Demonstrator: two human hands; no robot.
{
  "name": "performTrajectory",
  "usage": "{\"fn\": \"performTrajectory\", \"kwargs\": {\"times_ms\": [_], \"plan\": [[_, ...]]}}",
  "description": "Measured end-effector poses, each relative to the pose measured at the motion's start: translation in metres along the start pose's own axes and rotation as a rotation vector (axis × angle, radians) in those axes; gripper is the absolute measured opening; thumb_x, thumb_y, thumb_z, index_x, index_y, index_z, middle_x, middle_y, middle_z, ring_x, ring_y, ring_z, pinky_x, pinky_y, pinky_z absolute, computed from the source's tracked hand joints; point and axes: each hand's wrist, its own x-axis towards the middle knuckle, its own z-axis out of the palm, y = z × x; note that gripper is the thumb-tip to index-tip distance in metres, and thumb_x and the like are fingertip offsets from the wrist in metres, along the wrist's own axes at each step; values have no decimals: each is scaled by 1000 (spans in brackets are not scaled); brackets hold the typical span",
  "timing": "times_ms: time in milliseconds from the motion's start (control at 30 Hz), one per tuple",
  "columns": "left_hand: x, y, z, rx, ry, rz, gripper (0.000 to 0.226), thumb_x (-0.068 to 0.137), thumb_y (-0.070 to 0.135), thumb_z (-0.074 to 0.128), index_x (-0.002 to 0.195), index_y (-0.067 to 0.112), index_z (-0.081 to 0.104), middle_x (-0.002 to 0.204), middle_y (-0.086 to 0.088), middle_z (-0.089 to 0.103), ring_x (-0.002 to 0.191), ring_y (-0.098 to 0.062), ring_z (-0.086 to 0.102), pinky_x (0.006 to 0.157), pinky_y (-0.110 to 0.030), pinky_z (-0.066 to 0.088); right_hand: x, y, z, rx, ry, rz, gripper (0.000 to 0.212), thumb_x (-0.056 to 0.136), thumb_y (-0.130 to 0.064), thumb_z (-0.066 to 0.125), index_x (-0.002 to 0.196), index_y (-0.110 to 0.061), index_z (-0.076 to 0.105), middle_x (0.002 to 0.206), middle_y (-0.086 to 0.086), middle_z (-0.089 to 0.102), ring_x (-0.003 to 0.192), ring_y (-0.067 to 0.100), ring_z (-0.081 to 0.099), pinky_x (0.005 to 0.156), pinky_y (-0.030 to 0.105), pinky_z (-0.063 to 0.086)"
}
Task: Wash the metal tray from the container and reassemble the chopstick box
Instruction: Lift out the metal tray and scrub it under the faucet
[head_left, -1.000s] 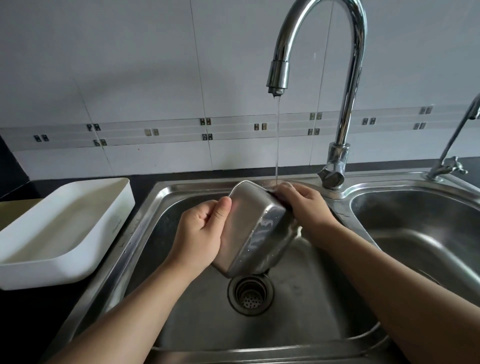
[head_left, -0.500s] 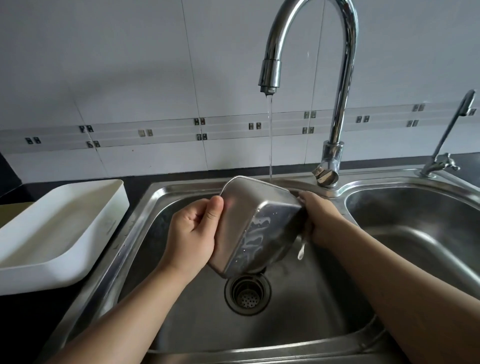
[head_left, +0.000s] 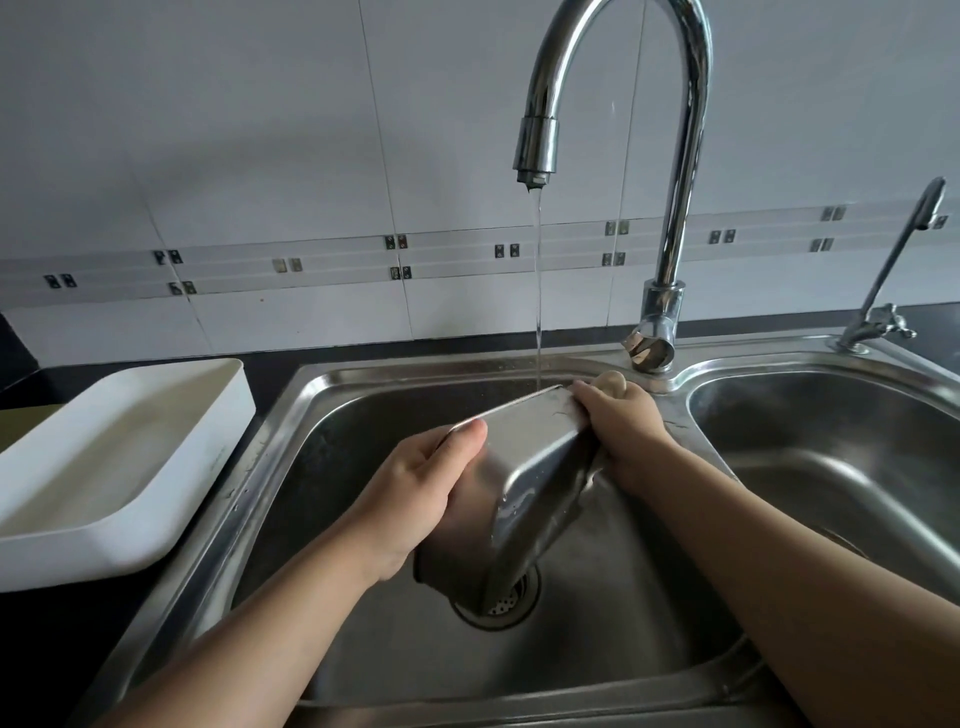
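A: Between your two grips, over the left sink basin (head_left: 311, 467): metal tray (head_left: 524, 467), underside toward you, long axis running from upper right down to the drain (head_left: 498, 597).

B: Grip state?

A: Left hand (head_left: 410, 493) closed on the near-left rim, right hand (head_left: 618, 431) closed on the far end. Stream from the faucet (head_left: 535, 150) lands just left of your right grip. White container (head_left: 114, 467) sits on the bench, well left; nothing blocks.

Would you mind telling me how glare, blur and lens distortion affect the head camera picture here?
Head view: wide-angle bending curves the tile lines and the sink rim; bright reflections streak the faucet and the wet metal tray; soft daylight, no hard shadows; the left hand and right hand look slightly soft, the white container is evenly lit.
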Motion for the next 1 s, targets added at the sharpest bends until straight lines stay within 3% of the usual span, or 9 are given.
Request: {"fn": "performTrajectory", "kwargs": {"times_ms": [267,400,500,567,633,700,767,900,1000], "plan": [[4,-6,-3,58,-43,-293,25,70,13,57,87,2,70,78,-11,63,74,-23,55,70,-32,40,-13,-10,6,-229,18,-325,22,88,-32,70,85,-13,62,77,-1,61,69,12,53,58,27,38],[7,-12,2,202,160,-305,32,98,33,60,74,19,74,66,8,71,61,-6,63,61,-23,46,-31,-17,16,-403,-77,-504,13,96,-26,60,87,-17,59,86,0,60,70,5,51,56,17,32],[13,-19,0,274,273,-284,36,101,39,56,85,15,77,75,-4,76,69,-16,66,62,-27,46,-55,-23,23,-509,-201,-741,13,97,-21,59,92,-11,65,91,3,60,81,16,55,67,14,42],[14,-19,-2,238,310,-269,34,103,31,54,84,12,74,79,-9,76,75,-20,66,66,-30,47,-73,-18,31,-539,-360,-936,15,93,-19,63,95,-6,71,98,9,66,95,23,59,85,29,48],[19,-20,-9,26,310,-302,33,105,21,44,88,13,71,84,-11,71,87,-25,65,76,-32,50,-88,-11,41,-571,-479,-1052,28,92,-26,66,108,-5,74,113,12,69,111,22,58,101,31,44],[19,-17,-12,-214,315,-344,35,106,23,39,97,9,70,93,-15,71,93,-26,66,85,-33,50,-89,-9,48,-573,-444,-1120,37,93,-33,63,117,-6,72,122,9,68,114,20,58,104,34,43],[20,-21,-12,40,349,-237,33,104,24,48,89,10,74,84,-9,74,81,-18,67,73,-32,50,-81,-10,48,-548,-328,-1194,29,94,-27,63,111,-7,75,118,6,69,107,19,60,97,38,46],[17,-17,-6,305,322,-134,40,101,39,55,84,8,73,76,-16,72,67,-15,58,63,-33,44,-60,-15,37,-514,-139,-1139,20,93,-23,62,103,-10,74,114,2,68,102,19,61,93,41,48],[13,-15,-10,383,256,-127,52,100,44,55,78,-3,60,59,-10,51,56,-16,46,56,-29,36,-46,-21,22,-534,-73,-881,28,92,-33,60,112,-18,72,118,-1,66,103,17,62,91,34,50]]}}
